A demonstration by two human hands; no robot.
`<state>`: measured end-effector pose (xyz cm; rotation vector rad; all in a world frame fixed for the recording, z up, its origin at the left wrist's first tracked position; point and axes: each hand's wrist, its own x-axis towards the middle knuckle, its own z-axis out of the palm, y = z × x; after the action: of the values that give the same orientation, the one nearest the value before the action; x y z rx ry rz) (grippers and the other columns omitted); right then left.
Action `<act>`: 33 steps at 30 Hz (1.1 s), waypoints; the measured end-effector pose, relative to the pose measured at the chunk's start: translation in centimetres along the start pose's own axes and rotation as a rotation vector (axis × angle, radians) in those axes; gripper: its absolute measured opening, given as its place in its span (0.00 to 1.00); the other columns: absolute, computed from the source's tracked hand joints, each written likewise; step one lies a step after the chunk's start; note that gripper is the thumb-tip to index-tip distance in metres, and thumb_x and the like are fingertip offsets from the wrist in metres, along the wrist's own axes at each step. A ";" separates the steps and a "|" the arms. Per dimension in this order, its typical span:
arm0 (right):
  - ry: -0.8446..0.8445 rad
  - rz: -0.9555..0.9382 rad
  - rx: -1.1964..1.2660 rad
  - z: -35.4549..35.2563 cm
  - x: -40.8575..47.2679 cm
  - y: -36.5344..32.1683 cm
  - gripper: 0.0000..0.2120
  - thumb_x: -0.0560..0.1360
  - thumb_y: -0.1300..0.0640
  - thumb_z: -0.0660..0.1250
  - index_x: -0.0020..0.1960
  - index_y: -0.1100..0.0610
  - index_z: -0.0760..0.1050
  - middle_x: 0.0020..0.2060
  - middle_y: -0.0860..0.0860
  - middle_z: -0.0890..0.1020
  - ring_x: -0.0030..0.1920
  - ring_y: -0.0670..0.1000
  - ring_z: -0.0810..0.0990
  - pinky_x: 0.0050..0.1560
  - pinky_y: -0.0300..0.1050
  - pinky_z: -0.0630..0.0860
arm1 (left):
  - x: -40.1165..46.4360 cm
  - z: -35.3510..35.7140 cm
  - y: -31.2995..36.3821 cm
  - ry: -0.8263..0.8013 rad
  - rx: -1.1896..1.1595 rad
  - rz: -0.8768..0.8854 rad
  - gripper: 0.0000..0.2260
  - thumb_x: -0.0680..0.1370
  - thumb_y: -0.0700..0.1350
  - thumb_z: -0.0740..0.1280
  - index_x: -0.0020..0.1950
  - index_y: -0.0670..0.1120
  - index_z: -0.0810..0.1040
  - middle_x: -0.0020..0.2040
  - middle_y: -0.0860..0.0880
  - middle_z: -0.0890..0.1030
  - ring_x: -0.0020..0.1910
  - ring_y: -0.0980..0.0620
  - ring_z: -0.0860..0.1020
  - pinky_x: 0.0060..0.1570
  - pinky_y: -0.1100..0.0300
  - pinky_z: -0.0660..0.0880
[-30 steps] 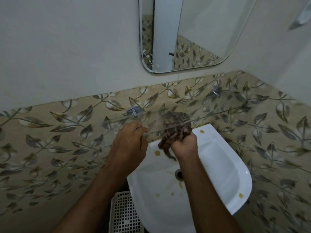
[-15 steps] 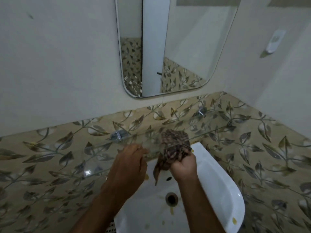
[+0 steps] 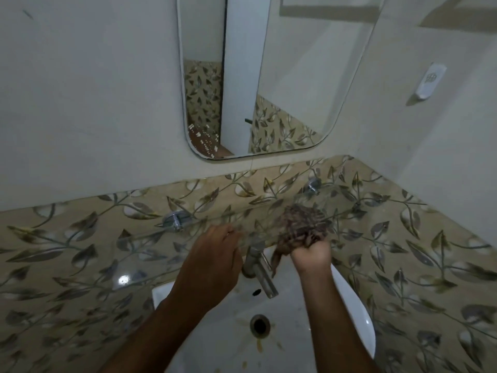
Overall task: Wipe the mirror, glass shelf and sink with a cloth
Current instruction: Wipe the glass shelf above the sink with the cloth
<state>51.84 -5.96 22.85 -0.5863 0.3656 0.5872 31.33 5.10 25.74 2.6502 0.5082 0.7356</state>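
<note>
Below a wall mirror [image 3: 269, 76] and leaf-patterned tiles [image 3: 80, 251], a metal tap [image 3: 259, 273] is seen standing between the arms over the stained white sink [image 3: 349, 305], while a bunched dark cloth [image 3: 301, 227] is gripped by the right hand [image 3: 312, 255] against the glass shelf [image 3: 242, 224], whose front edge is held by the left hand [image 3: 212, 262].

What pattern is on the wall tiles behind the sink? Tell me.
Grey-brown leaves on vines over glossy beige wall tiles, clearest in the head view.

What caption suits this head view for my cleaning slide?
Right hand wipes the glass shelf with a cloth; left hand steadies its edge.
</note>
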 end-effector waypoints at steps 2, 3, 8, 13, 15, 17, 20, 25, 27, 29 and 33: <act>0.050 -0.041 -0.043 1.4 1.2 -0.4 0.21 0.85 0.51 0.49 0.72 0.59 0.70 0.67 0.61 0.75 0.66 0.59 0.74 0.66 0.52 0.70 | -0.1 0.4 0.1 0.002 0.000 0.008 0.18 0.79 0.48 0.55 0.61 0.46 0.80 0.55 0.48 0.80 0.53 0.50 0.77 0.53 0.55 0.76; 0.036 -0.025 -0.064 1.7 1.5 0.0 0.22 0.85 0.50 0.49 0.74 0.59 0.68 0.71 0.60 0.71 0.71 0.60 0.71 0.68 0.53 0.68 | 0.0 0.6 0.3 0.000 -0.003 0.021 0.18 0.79 0.49 0.55 0.61 0.45 0.80 0.55 0.48 0.80 0.53 0.49 0.77 0.53 0.53 0.77; -0.103 0.098 -0.090 0.2 -1.5 0.7 0.19 0.84 0.57 0.48 0.58 0.66 0.75 0.50 0.63 0.83 0.52 0.59 0.80 0.39 0.44 0.82 | 0.4 2.2 1.2 0.009 -0.004 0.095 0.14 0.81 0.47 0.57 0.56 0.45 0.80 0.51 0.48 0.78 0.50 0.47 0.76 0.50 0.50 0.77; -0.002 -0.107 -0.011 -0.4 2.6 -5.6 0.20 0.81 0.56 0.54 0.49 0.63 0.82 0.45 0.62 0.86 0.53 0.60 0.83 0.54 0.55 0.80 | -0.2 2.1 0.8 0.049 0.012 0.120 0.16 0.81 0.47 0.57 0.59 0.44 0.80 0.55 0.47 0.80 0.54 0.46 0.78 0.54 0.51 0.77; 0.029 -0.072 -0.003 -0.4 5.4 -7.7 0.20 0.83 0.53 0.51 0.66 0.59 0.76 0.67 0.62 0.77 0.69 0.60 0.73 0.70 0.59 0.66 | -0.3 1.9 1.0 0.044 0.014 0.111 0.16 0.81 0.47 0.56 0.59 0.44 0.80 0.54 0.47 0.80 0.54 0.47 0.78 0.54 0.51 0.78; 0.013 -0.117 0.048 0.7 6.1 -8.2 0.23 0.85 0.52 0.46 0.73 0.57 0.69 0.75 0.58 0.67 0.75 0.58 0.65 0.73 0.54 0.63 | -0.2 1.8 1.4 0.031 0.019 0.111 0.16 0.81 0.47 0.56 0.59 0.44 0.80 0.54 0.48 0.80 0.53 0.48 0.78 0.53 0.51 0.78; 0.006 -0.131 0.014 1.7 6.1 -6.6 0.22 0.85 0.51 0.45 0.65 0.59 0.74 0.75 0.60 0.68 0.73 0.59 0.69 0.63 0.52 0.71 | 0.0 1.8 1.7 0.028 0.017 0.114 0.16 0.80 0.47 0.56 0.59 0.44 0.81 0.54 0.48 0.80 0.53 0.49 0.78 0.53 0.53 0.78; -0.024 -0.173 -0.051 0.8 6.5 -8.8 0.24 0.85 0.54 0.43 0.78 0.59 0.62 0.75 0.59 0.67 0.71 0.61 0.69 0.67 0.56 0.68 | -0.2 2.0 1.1 0.041 0.028 0.124 0.16 0.81 0.47 0.57 0.60 0.43 0.81 0.56 0.47 0.80 0.54 0.48 0.78 0.56 0.54 0.77; -0.022 -0.225 -0.003 1.4 7.1 -10.0 0.24 0.86 0.55 0.43 0.78 0.59 0.62 0.77 0.59 0.64 0.75 0.59 0.65 0.72 0.51 0.63 | -0.3 2.0 0.9 0.050 0.034 0.118 0.15 0.81 0.47 0.57 0.59 0.44 0.81 0.55 0.49 0.80 0.54 0.51 0.77 0.55 0.57 0.75; -0.013 -0.174 0.032 1.6 7.7 -9.5 0.23 0.85 0.53 0.44 0.70 0.60 0.71 0.72 0.59 0.70 0.68 0.60 0.72 0.66 0.50 0.68 | -0.2 2.1 1.0 0.050 0.029 0.104 0.15 0.80 0.47 0.57 0.59 0.45 0.81 0.54 0.50 0.80 0.53 0.52 0.76 0.55 0.57 0.75; -0.074 -0.031 0.060 1.3 7.3 -6.2 0.25 0.85 0.51 0.48 0.57 0.62 0.80 0.56 0.60 0.82 0.56 0.59 0.82 0.58 0.51 0.79 | 0.0 2.6 1.4 0.035 0.024 0.096 0.15 0.80 0.47 0.57 0.58 0.45 0.81 0.54 0.50 0.79 0.52 0.52 0.77 0.54 0.57 0.76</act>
<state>61.50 -6.45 22.92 -0.5102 0.3025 0.5647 33.13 3.27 24.27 2.7036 0.4036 0.8105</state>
